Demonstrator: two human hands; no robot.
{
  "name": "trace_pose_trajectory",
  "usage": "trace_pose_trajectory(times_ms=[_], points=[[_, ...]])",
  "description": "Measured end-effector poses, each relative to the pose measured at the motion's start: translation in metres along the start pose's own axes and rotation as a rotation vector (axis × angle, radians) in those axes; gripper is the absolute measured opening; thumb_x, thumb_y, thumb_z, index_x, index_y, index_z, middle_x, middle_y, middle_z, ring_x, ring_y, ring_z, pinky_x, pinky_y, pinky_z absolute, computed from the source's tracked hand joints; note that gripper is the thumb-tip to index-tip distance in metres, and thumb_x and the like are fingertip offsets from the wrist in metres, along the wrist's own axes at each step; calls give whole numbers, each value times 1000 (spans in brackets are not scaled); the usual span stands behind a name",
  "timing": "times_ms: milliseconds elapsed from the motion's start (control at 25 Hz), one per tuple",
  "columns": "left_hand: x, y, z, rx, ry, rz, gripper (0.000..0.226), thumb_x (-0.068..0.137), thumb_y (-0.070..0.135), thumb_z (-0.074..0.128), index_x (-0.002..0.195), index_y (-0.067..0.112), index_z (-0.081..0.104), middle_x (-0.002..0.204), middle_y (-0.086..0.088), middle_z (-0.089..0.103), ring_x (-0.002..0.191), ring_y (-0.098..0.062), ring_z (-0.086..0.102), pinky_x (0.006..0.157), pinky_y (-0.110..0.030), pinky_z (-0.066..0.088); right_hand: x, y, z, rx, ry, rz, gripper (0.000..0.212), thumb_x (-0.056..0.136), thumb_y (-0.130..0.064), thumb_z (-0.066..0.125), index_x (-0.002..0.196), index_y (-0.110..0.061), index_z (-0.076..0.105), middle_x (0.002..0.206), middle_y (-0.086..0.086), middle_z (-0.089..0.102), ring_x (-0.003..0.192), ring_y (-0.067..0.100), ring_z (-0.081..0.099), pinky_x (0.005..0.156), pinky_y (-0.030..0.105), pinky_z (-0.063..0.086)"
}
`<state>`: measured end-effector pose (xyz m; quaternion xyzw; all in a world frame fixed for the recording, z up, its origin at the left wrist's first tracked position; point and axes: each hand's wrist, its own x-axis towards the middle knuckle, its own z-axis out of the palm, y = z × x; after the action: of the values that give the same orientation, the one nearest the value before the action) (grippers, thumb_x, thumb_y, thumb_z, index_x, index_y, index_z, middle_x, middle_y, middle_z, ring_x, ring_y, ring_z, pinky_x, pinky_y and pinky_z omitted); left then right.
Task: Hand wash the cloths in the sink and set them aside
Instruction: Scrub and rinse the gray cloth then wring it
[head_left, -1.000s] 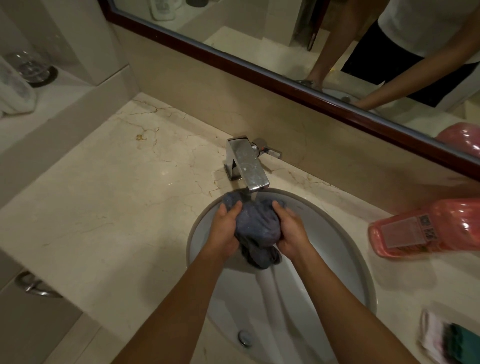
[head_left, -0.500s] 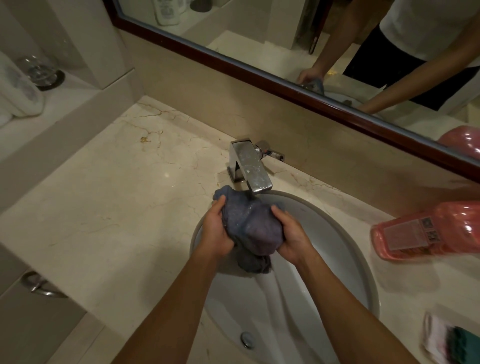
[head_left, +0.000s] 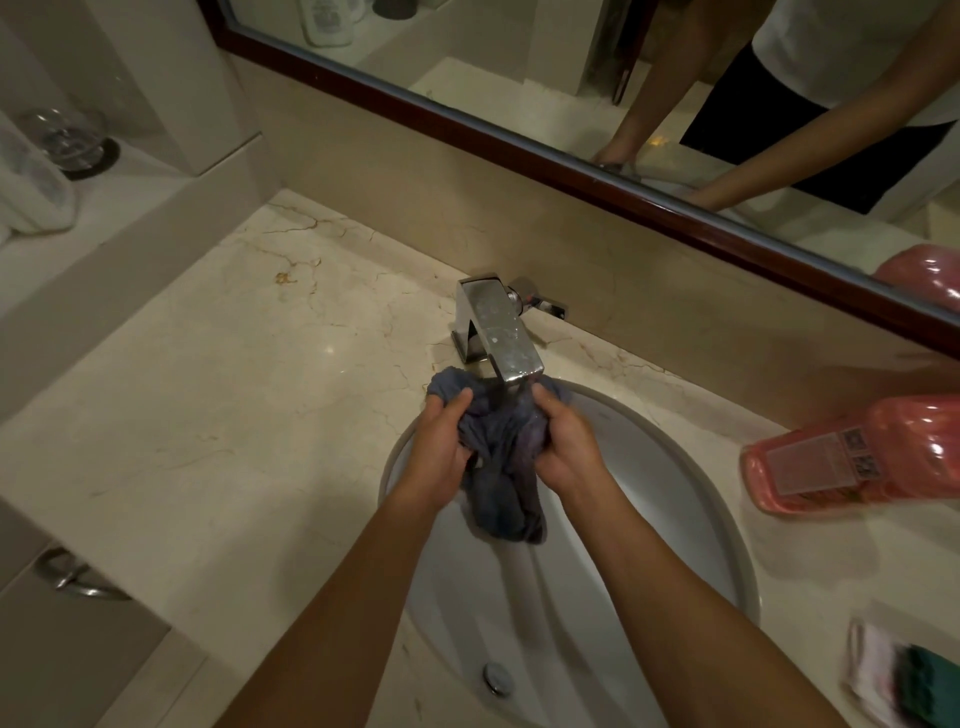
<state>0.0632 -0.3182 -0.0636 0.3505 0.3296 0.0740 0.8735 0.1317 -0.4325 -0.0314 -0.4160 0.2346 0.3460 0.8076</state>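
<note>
Both hands, left hand (head_left: 440, 451) and right hand (head_left: 567, 448), are gripping the bunched cloth (head_left: 498, 457) under the tap (head_left: 500, 332), its loose end hanging toward six o'clock over the sink (head_left: 675, 499).

The cloth (head_left: 498, 467) is a soft grey-blue fabric, wrinkled and matt. The tap (head_left: 501, 332) is shiny polished metal. The sink (head_left: 675, 499) looks like smooth glossy white ceramic. The counter (head_left: 234, 389) is polished cream marble with thin veins. The bottle (head_left: 852, 452) is glossy pink plastic.
</note>
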Motion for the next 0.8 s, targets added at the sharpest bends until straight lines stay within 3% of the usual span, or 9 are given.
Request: trace_pose_trajectory(times_ms=[80, 120, 200, 360, 480, 600, 720, 800], points=[[-2, -8, -3, 46, -16, -41, 33, 105, 27, 49, 135, 14, 55, 123, -11, 71, 112, -25, 70, 85, -35, 59, 0, -4, -2, 26, -10, -5, 39, 103, -13, 52, 138, 2, 53, 108, 18, 70, 86, 25, 71, 72, 31, 60], [-2, -12, -3, 78, -5, -52, 36, 104, 29, 50, 135, 13, 56, 123, -11, 71, 111, -25, 70, 81, -33, 59, -1, -5, -4, 32, -22, -3, 40, 103, -15, 50, 139, 2, 53, 112, 19, 69, 86, 24, 71, 71, 31, 60], [-1, -17, -3, 107, 5, -82, 39, 103, 31, 51, 134, 9, 59, 123, -12, 71, 110, -25, 70, 80, -31, 60, -3, -6, -11, 37, -58, 14, 41, 103, -14, 49, 141, 2, 50, 127, 23, 65, 98, 27, 70, 84, 38, 58], [-3, -25, -7, 199, 7, -149, 45, 101, 42, 52, 126, 9, 68, 120, -13, 73, 116, -29, 67, 107, -45, 48, -11, -5, -22, 78, -197, -15, 49, 94, 2, 49, 143, -2, 43, 123, 23, 63, 105, 32, 68, 82, 42, 59], [-8, -35, -11, 263, -58, -104, 55, 93, 50, 58, 129, 10, 66, 124, -11, 71, 121, -26, 64, 111, -45, 44, -12, -4, -21, 132, -277, -16, 39, 88, 3, 50, 127, 0, 53, 114, 21, 66, 103, 30, 68, 89, 40, 58], [-12, -35, -6, 363, -66, -25, 50, 90, 42, 68, 127, 10, 63, 120, -12, 72, 117, -30, 66, 101, -43, 51, -9, -7, -18, 149, -247, -30, 26, 90, 4, 48, 114, -2, 57, 107, 18, 66, 102, 28, 66, 95, 39, 55], [-11, -30, -2, 300, 1, 49, 34, 92, 35, 67, 119, 14, 62, 111, -12, 75, 104, -29, 73, 79, -36, 60, -6, -8, -20, -160, -112, -127, 24, 98, 4, 48, 118, -5, 57, 98, 11, 74, 90, 24, 71, 72, 32, 60], [-13, -26, 0, 202, -8, 55, 29, 96, 31, 62, 121, 16, 62, 109, -11, 76, 98, -27, 75, 69, -31, 60, -10, -3, -25, -357, -89, -79, 25, 100, -9, 54, 125, -7, 57, 98, 7, 77, 87, 21, 74, 63, 27, 58]])
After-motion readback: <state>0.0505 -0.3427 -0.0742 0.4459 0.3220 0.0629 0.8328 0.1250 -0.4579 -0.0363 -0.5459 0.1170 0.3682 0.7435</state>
